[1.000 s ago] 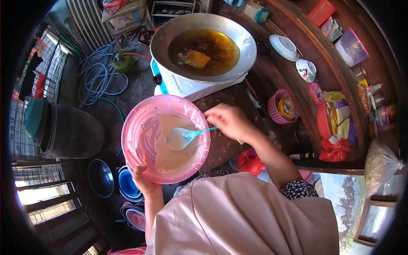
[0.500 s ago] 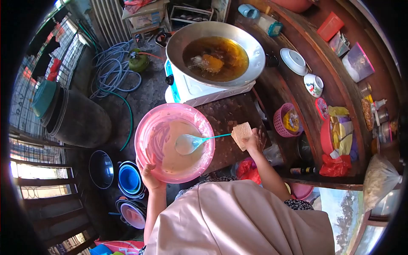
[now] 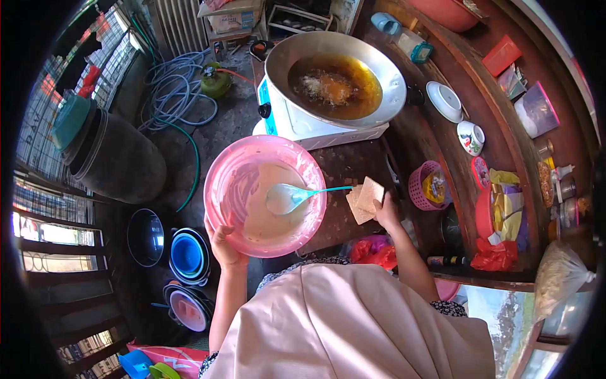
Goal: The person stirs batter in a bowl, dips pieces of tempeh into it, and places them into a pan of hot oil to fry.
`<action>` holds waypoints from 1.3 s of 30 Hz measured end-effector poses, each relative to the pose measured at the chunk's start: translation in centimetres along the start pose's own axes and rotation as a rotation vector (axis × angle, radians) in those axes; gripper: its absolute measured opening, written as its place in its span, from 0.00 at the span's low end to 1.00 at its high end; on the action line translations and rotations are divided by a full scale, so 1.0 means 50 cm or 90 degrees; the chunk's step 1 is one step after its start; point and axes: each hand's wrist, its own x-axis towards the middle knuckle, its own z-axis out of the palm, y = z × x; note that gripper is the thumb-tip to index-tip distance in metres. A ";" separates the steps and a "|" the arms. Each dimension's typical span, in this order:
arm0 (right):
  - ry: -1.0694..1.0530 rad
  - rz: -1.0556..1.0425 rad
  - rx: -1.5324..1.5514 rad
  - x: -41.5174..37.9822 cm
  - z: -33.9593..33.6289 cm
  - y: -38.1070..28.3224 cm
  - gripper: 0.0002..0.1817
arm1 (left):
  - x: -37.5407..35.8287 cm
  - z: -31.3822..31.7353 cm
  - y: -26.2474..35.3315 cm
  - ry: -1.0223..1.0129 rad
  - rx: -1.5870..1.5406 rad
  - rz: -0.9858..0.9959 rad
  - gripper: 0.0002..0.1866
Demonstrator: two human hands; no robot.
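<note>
My left hand (image 3: 226, 246) is closed on the near-left rim of a pink basin (image 3: 214, 174), which holds pale, creamy batter (image 3: 259, 211). A ladle (image 3: 287, 198) with a clear bowl and a turquoise handle rests in the batter, its handle sticking out over the right rim. To the right of the basin, my right hand (image 3: 387, 212) pinches several thin, square, tan slices (image 3: 366, 201), fanned apart at the handle's end. Beyond the basin, a wide metal wok (image 3: 392, 95) of brown oil stands on a white stove (image 3: 297, 123). An orange-brown piece (image 3: 336, 91) bubbles in the oil.
Wooden shelves on the right hold a pink basket (image 3: 427, 189), a white dish (image 3: 444, 101), a floral bowl (image 3: 470, 137) and jars. On the left are a dark barrel (image 3: 123, 155), nested blue basins (image 3: 187, 256) and a coiled hose (image 3: 170, 101). A green gas cylinder (image 3: 216, 81) stands behind.
The square slices in my right hand have spread from a tighter stack into a fan. Foam round the frying piece has spread. The whole view has shifted slightly.
</note>
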 end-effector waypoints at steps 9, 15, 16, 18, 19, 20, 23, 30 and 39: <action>0.120 -0.179 0.292 -0.029 -0.105 -0.091 0.09 | 0.021 -0.011 0.004 -0.019 0.007 0.002 0.38; -0.188 -0.461 0.287 -0.103 -0.242 -0.389 0.08 | 0.029 0.027 0.012 -0.072 0.010 -0.010 0.37; -0.270 -0.468 0.274 -0.112 -0.236 -0.428 0.08 | 0.031 0.030 0.010 -0.071 0.007 -0.010 0.37; -0.356 -0.595 0.204 -0.105 -0.192 -0.473 0.10 | 0.033 0.034 0.004 -0.112 -0.002 -0.038 0.36; -0.421 -0.576 0.154 -0.106 -0.170 -0.492 0.11 | 0.032 0.035 0.001 -0.120 -0.019 -0.053 0.36; -0.486 -0.555 0.104 -0.107 -0.148 -0.506 0.12 | 0.029 0.038 0.001 -0.116 -0.022 -0.051 0.36; -0.322 -0.706 -0.117 -0.105 -0.112 -0.500 0.12 | 0.028 0.037 0.009 -0.140 -0.015 -0.071 0.36; -0.092 -0.746 -0.488 -0.140 -0.135 -0.473 0.07 | 0.040 0.021 0.028 -0.153 -0.047 -0.053 0.36; -0.011 -0.773 -0.343 -0.156 -0.233 -0.532 0.10 | 0.050 0.032 0.036 -0.144 0.015 -0.038 0.37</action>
